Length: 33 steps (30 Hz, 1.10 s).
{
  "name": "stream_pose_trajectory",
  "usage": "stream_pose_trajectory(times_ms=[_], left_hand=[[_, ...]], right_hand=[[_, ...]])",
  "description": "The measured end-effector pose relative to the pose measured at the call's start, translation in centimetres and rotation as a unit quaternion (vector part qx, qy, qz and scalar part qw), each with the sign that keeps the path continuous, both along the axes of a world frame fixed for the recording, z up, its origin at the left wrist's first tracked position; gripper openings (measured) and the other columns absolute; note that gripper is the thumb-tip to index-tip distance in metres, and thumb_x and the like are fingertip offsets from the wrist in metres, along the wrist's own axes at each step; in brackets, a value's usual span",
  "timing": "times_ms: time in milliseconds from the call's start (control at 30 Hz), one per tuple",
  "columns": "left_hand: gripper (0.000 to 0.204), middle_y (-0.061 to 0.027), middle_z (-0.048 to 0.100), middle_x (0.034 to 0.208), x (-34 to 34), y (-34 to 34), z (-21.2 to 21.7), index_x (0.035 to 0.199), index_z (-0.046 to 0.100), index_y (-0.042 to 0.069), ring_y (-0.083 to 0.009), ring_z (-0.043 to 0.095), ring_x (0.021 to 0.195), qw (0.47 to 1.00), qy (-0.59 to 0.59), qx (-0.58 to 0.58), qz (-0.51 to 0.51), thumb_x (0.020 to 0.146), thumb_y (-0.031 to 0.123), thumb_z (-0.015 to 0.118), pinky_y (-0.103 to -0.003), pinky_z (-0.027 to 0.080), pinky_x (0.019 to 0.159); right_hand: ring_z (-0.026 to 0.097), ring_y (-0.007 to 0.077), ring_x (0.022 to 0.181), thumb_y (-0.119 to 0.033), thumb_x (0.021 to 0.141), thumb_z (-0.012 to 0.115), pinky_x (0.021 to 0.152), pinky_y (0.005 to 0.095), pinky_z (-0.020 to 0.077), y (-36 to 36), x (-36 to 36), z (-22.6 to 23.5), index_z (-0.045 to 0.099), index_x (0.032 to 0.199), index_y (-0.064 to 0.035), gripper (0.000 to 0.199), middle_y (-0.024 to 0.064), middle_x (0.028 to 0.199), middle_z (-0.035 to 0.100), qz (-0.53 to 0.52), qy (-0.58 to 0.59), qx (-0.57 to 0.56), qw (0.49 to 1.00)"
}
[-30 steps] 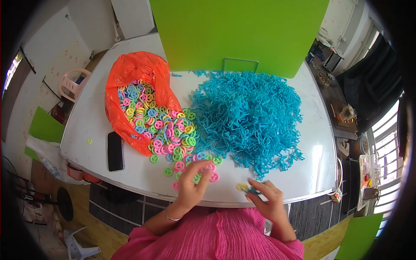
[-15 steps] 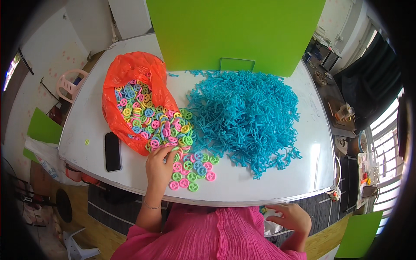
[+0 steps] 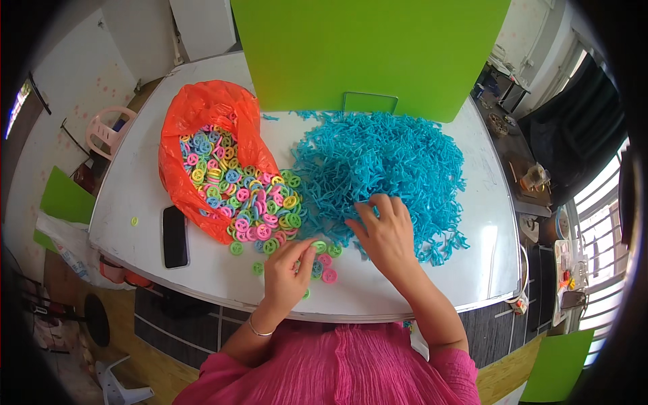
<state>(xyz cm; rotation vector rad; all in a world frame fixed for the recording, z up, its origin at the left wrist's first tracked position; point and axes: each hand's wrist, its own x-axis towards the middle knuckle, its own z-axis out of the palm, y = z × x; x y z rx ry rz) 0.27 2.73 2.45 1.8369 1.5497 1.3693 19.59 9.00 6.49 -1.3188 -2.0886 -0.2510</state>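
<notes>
Between its thumb and index finger, my left hand (image 3: 287, 273) pinches a small green plastic wheel (image 3: 318, 247) over the near middle of the table. Loose pink, green and blue wheels (image 3: 329, 275) lie beneath and beside it, partly hidden by the hand. My right hand (image 3: 388, 239) is at the near edge of a big heap of small blue plastic pieces (image 3: 398, 162). Its thumb and index finger are apart among the pieces, and no piece shows clearly held. To the left, an open red plastic bag (image 3: 206, 104) spills many multicoloured wheels (image 3: 260, 202) onto the tabletop.
A black phone (image 3: 175, 236) lies left of the bag on the white table (image 3: 486, 270). One yellow-green wheel (image 3: 134, 221) sits apart at far left. Behind the heap stands a tall green panel (image 3: 371, 47). A pink chair (image 3: 108, 128) is off to the left.
My left hand has moved right, away from the bag's spilled wheels, and now holds up a green wheel. My right hand has risen from below the table edge to the blue heap.
</notes>
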Motion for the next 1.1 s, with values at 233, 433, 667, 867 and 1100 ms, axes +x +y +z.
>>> stream_pose_trajectory(times_ms=[233,433,667,867,1100], left_hand=[[0.013,-0.0065,0.065,0.078,0.8,0.2,0.7,0.099,0.068,-0.001,-0.0104,0.057,0.063,0.998,-0.064,-0.013,-0.024,0.089,0.006,0.063,-0.024,0.044,0.055],[0.020,0.0000,0.063,0.081,1.6,0.1,-0.5,0.108,0.063,-0.003,-0.0037,0.054,0.066,0.954,-0.271,-0.111,-0.070,0.094,0.011,0.061,-0.019,0.043,0.056],[0.021,0.0012,0.063,0.081,2.9,0.1,-0.7,0.112,0.060,-0.002,-0.0035,0.058,0.069,0.893,-0.387,-0.181,-0.140,0.096,0.011,0.057,-0.017,0.045,0.056],[0.017,0.0005,0.059,0.073,4.0,-0.3,-1.0,0.110,0.056,0.003,-0.0076,0.061,0.067,0.871,-0.432,-0.212,-0.095,0.099,0.016,0.050,-0.020,0.047,0.054],[0.016,-0.0054,0.063,0.070,3.9,-0.7,-1.4,0.099,0.058,0.001,-0.0074,0.061,0.062,0.986,-0.125,-0.072,-0.083,0.097,0.017,0.055,-0.023,0.046,0.052]], right_hand=[[0.059,0.0188,0.077,-0.003,0.077,0.074,0.068,0.0314,0.0481,-0.1,0.4,0.4,0.062,0.086,-0.0052,0.015,0.0081,0.092,0.063,0.075,0.226,-0.068,0.969],[0.064,0.0161,0.084,0.003,0.085,0.065,0.076,0.0286,0.0524,-3.3,0.2,-1.3,0.045,0.125,-0.0040,0.045,0.0057,0.100,0.064,0.152,0.598,-0.303,0.726],[0.062,0.0166,0.087,0.005,0.091,0.054,0.082,0.0289,0.0512,-5.5,-0.5,-3.0,0.034,0.144,-0.0062,0.058,0.0066,0.109,0.058,0.154,0.547,-0.374,0.733],[0.064,0.0235,0.084,0.004,0.083,0.062,0.076,0.0300,0.0508,-6.7,-1.2,-4.0,0.058,0.123,-0.0033,0.042,0.0148,0.097,0.066,0.091,0.287,-0.238,0.923],[0.066,0.0126,0.086,-0.013,0.085,0.072,0.075,0.0263,0.0514,-6.2,-0.4,-2.9,0.054,0.128,-0.0021,0.048,0.0094,0.101,0.068,0.112,0.433,-0.404,0.798]])
